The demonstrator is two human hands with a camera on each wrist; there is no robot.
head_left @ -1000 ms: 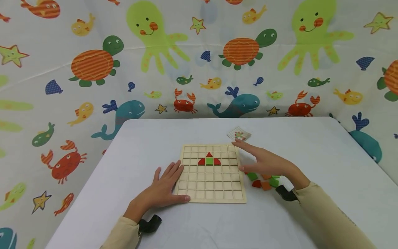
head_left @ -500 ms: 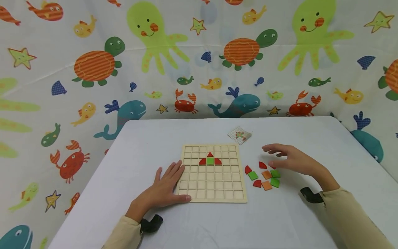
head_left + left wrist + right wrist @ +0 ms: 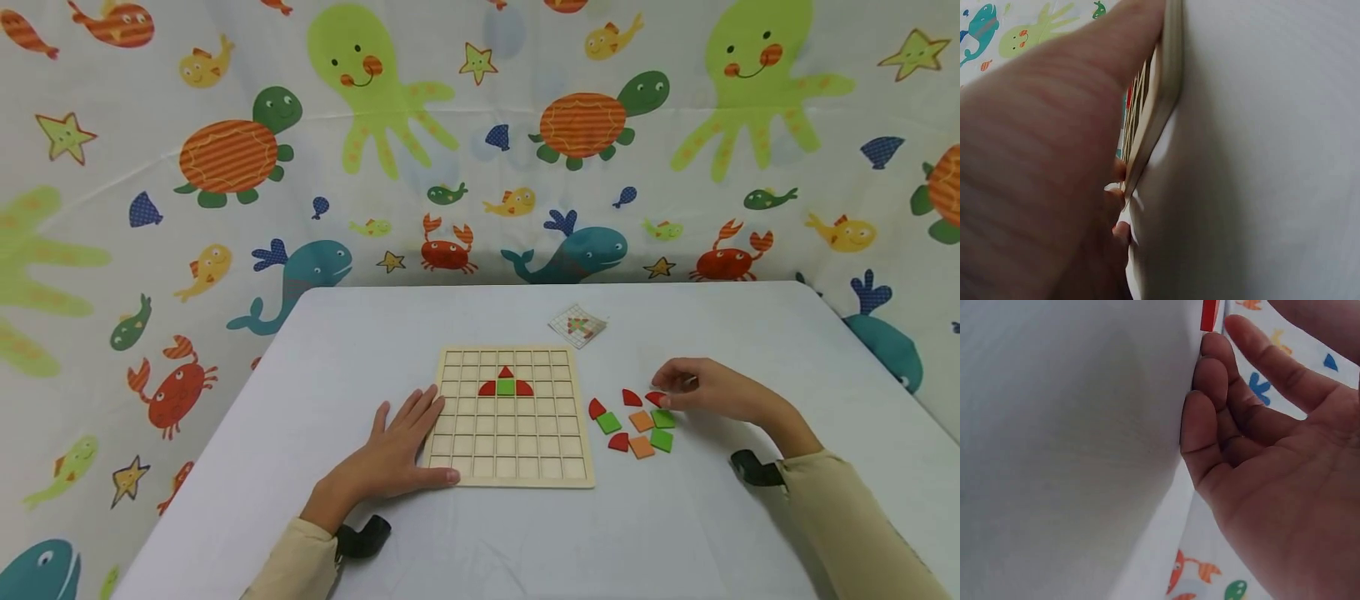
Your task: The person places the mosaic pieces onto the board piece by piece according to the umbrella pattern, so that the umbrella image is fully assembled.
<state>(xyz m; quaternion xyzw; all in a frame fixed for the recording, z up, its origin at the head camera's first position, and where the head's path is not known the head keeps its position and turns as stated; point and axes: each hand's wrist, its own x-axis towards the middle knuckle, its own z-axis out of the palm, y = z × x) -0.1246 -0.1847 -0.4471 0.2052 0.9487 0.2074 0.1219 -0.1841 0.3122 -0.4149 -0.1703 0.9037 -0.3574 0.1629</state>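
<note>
A square wooden grid board (image 3: 510, 425) lies on the table. Near its top are a red triangle tile (image 3: 506, 372), a green square tile (image 3: 506, 387) and two red quarter-circle tiles either side. My left hand (image 3: 390, 458) rests flat along the board's left edge, fingers straight, thumb on the lower edge. My right hand (image 3: 712, 392), its fingers curled, pinches a red quarter-circle tile (image 3: 655, 399) at the back of the loose tiles. In the right wrist view the red tile (image 3: 1209, 314) shows beside the index fingertip; the thumb tip is out of view.
Several loose tiles lie right of the board: red quarter-circles (image 3: 618, 442), orange squares (image 3: 641, 447) and green squares (image 3: 662, 440). Behind the board lies a small pattern card (image 3: 577, 325). A sea-animal curtain (image 3: 465, 167) hangs behind the white table (image 3: 360, 342).
My right hand moved from the board's upper right corner, over the card, rightward to the loose tiles, and its fingers closed at a red quarter-circle. My left hand stayed put.
</note>
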